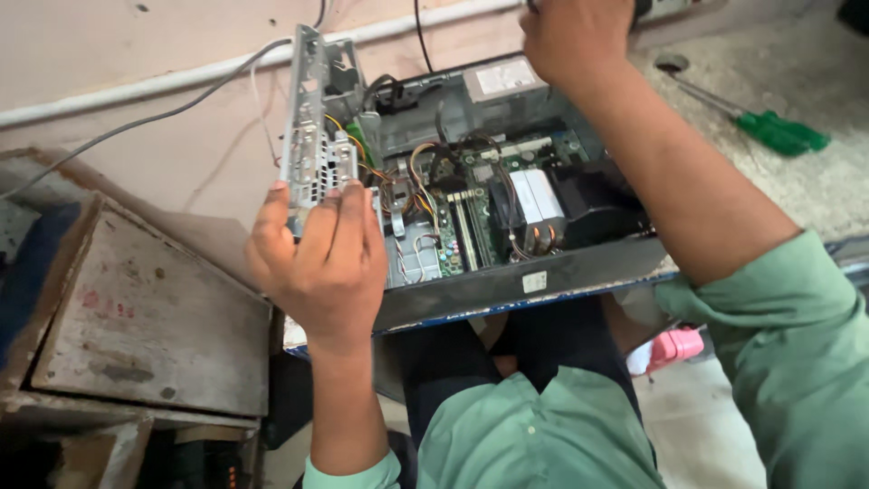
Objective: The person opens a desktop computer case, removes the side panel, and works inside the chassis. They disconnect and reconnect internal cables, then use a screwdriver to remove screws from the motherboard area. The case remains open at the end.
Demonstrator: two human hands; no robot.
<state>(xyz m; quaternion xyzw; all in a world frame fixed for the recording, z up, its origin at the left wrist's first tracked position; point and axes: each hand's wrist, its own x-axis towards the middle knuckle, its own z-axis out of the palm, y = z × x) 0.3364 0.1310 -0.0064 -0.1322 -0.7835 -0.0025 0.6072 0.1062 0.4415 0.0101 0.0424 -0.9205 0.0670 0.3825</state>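
Behind the open computer case (507,208), the left hand (317,263) clamps its metal bracket (317,136) while the right hand (575,36) closes on something unseen; tugging may tear the coloured wires (412,186).

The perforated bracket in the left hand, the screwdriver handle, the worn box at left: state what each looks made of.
Perforated bracket: looks like bare sheet metal, dull silver, with punched holes and folded edges. The left hand grips its lower end.
Screwdriver handle: probably plastic, translucent glossy green.
Worn box: seems wooden, with grey peeling paint, stains and rough board edges.

Light green shirt with sleeves pushed up the forearms, dark trousers.
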